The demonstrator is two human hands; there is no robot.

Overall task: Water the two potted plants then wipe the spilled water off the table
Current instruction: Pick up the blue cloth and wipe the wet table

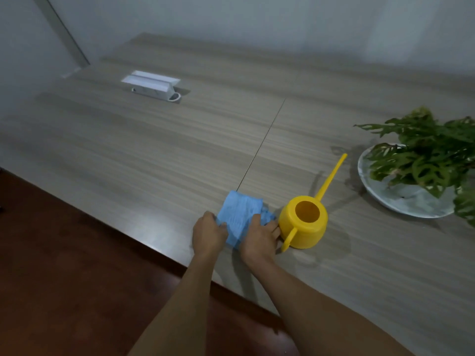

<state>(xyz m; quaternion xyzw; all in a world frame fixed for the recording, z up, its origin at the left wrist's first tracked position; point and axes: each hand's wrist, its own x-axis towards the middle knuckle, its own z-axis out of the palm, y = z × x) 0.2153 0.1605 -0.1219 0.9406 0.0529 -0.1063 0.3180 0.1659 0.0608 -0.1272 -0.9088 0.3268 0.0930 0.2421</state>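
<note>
Both hands, left hand (208, 233) and right hand (259, 238), grasp the blue cloth (239, 217); the yellow watering can (304, 222) alongside shows nothing visible inside.

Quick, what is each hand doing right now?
Left hand: closed on the left edge of the blue cloth.
Right hand: pressed on the cloth's right side, fingers gripping it, beside the yellow watering can.

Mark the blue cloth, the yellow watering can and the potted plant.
blue cloth (240, 211): head view, middle of the fabric between the hands.
yellow watering can (305, 235): head view, front wall of the body.
potted plant (434, 150): head view, leaves.
</note>
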